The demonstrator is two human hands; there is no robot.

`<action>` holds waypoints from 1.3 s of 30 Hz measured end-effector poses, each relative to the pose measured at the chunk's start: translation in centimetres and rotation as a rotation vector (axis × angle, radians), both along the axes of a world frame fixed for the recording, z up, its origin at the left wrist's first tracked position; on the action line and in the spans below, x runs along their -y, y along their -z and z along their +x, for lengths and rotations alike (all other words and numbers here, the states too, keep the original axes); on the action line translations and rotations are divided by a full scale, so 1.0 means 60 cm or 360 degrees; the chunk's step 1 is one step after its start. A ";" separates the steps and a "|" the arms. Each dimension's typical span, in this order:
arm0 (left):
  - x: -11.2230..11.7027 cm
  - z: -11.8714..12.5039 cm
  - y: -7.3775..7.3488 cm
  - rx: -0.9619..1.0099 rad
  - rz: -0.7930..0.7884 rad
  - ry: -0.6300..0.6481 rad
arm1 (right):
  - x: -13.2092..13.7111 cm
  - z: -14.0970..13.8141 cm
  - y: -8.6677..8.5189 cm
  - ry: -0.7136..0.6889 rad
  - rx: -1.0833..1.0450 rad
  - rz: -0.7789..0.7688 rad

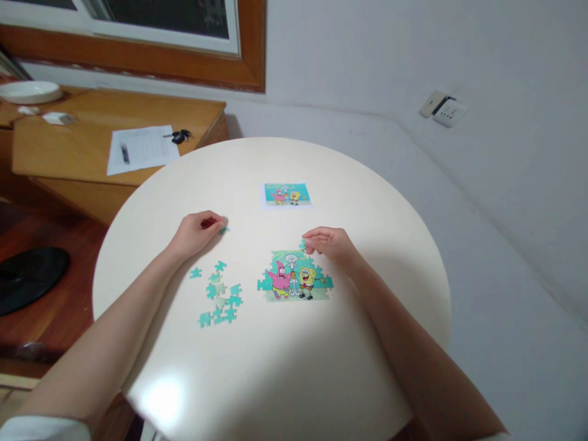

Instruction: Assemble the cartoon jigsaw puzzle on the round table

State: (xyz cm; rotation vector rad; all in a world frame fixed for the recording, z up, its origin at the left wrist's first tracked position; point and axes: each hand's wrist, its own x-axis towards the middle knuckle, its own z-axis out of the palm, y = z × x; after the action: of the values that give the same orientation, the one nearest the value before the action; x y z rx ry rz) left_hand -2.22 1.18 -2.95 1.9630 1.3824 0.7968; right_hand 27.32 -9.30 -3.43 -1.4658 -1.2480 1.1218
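Note:
A partly assembled cartoon jigsaw puzzle (294,278) lies on the round cream table (257,367). My right hand (328,243) rests at the puzzle's top edge, fingers curled and pinching a teal piece (303,245) there. My left hand (197,233) sits to the left, fingers closed, with a single teal piece (223,231) at its fingertips. Several loose teal pieces (220,294) lie scattered below my left hand. A small reference picture (287,195) of the same cartoon lies farther back on the table.
A wooden desk (92,153) stands behind at the left, with a sheet of paper (140,149), a pen, keys (179,136) and a white dish (30,92). White walls close in on the right, with a socket (443,109). A black round object (27,275) lies on the wooden floor.

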 end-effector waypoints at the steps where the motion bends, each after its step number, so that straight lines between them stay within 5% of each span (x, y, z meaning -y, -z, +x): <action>1: 0.001 0.000 -0.001 0.0006 -0.0007 -0.0001 | 0.000 0.000 0.001 0.0001 0.0007 -0.0001; 39: 0.001 -0.001 -0.002 0.0013 -0.0024 0.0013 | 0.002 -0.002 -0.002 -0.0104 0.0140 0.0038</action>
State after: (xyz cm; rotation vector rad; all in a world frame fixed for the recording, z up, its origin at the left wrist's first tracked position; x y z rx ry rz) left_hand -2.29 1.12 -2.81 1.9510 1.3711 0.7875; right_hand 27.20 -9.43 -3.34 -1.4794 -1.3742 1.0917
